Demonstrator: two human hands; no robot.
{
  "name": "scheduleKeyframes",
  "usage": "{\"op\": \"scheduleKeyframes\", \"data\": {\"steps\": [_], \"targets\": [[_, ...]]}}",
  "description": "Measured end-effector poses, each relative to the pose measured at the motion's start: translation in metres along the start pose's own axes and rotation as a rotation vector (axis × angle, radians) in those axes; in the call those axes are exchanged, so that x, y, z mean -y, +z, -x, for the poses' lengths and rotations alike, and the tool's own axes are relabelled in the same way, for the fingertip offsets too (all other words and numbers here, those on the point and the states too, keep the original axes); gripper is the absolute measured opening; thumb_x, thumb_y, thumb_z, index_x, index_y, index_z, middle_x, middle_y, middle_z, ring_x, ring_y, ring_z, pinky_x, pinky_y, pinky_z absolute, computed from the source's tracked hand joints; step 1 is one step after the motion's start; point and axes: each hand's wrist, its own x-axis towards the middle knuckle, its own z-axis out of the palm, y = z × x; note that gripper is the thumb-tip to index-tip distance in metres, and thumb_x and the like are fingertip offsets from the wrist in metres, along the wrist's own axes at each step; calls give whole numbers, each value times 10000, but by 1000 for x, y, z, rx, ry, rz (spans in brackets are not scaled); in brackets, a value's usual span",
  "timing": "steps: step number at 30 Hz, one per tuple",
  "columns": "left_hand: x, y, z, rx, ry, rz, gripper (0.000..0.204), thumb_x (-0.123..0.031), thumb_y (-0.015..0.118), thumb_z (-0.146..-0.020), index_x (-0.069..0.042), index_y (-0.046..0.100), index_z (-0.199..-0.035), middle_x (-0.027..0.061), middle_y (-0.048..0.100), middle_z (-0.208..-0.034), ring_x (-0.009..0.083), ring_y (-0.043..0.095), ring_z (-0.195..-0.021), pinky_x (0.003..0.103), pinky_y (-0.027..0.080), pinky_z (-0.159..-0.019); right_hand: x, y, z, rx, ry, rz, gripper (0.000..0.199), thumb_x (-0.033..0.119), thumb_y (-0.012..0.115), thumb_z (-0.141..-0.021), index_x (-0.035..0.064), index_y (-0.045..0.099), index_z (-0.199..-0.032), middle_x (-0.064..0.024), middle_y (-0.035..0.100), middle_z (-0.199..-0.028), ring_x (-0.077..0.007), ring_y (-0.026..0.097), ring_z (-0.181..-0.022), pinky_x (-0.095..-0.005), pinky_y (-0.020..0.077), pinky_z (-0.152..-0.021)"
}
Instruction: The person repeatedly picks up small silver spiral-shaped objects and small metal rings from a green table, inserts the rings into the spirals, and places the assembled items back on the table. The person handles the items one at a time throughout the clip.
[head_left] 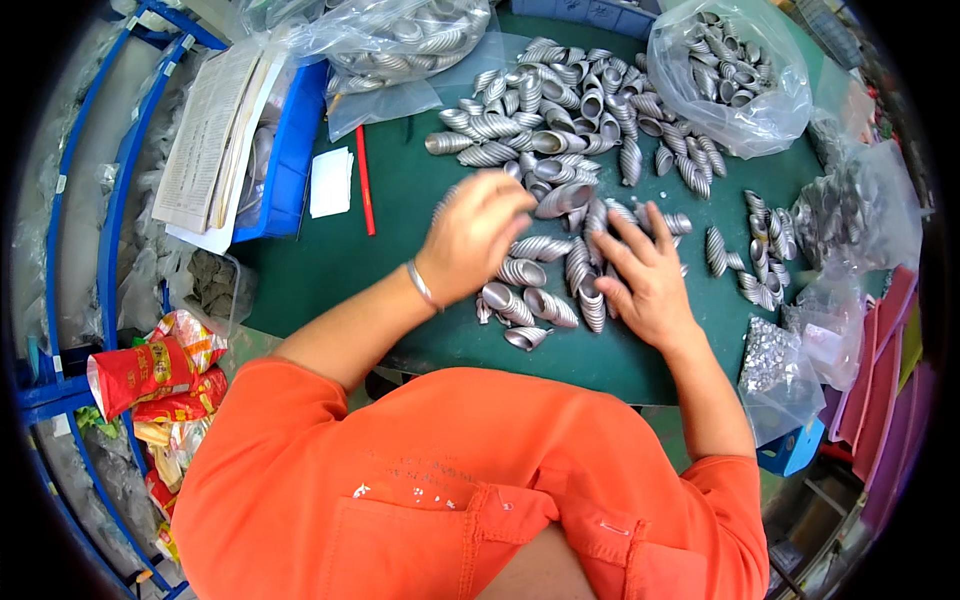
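Silver, spirally ribbed metal tubes with slanted ends lie in a loose pile [580, 95] across the green table. A smaller group of these tubes [525, 300] is spread between my hands, nearer to me. My left hand [475, 235], with a bracelet at its wrist, hovers at the left edge of the pile; its bent fingers are smeared by motion, and whether a tube is in them is unclear. My right hand [645, 275] rests spread over several tubes on the right, fingers apart, touching them from above. Its palm hides part of the tubes beneath.
Clear plastic bags of tubes stand at the back left [400, 50] and back right [735, 75]. On the left are a blue bin [285, 165] with papers [210, 140], a white card stack [331, 183] and a red pen [363, 180]. A bag of small parts [775, 365] sits right.
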Motion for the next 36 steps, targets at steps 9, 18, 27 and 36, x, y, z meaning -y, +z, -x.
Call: {"op": "scheduleKeyframes", "data": {"steps": [9, 18, 27, 36], "targets": [[19, -9, -29, 25, -483, 525, 134, -15, 699, -816, -5, 576, -868, 49, 561, -939, 127, 614, -836, 287, 507, -742, 24, -3, -18, -384, 297, -642, 165, 109, 615, -890, 8, 646, -1016, -123, 625, -1012, -217, 594, -887, -327, 482, -802], [-36, 0, -28, -25, -273, 1241, 449, 52, 658, -820, -22, 525, -1242, 171, 594, -1225, 197, 600, -1060, 338, 486, -924, 38, 0, -40, -66, 445, -1949, 327, 267, 480, -1003, -30, 595, -1078, -77, 643, -827, -120, 603, -673, -234, 490, -609], [-55, -3, -34, -59, 25, 801, 555, 72, 747, -735, 14, 508, -1232, 140, 609, -1080, 238, 603, -1071, 349, 467, -938, 38, 16, -26, -331, 230, -2049, 232, -26, 660, -839, 6, 625, -1066, -114, 644, -1044, -214, 646, -921, -338, 546, -806], [-41, -5, -30, -10, 154, 582, 616, 84, 723, -753, 13, 434, -1291, 200, 617, -1173, 211, 599, -1062, 339, 467, -926, 31, 8, -26, -399, 90, -1755, 341, -24, 724, -780, -40, 618, -1103, -143, 588, -1127, -223, 588, -1017, -339, 483, -886]]}}
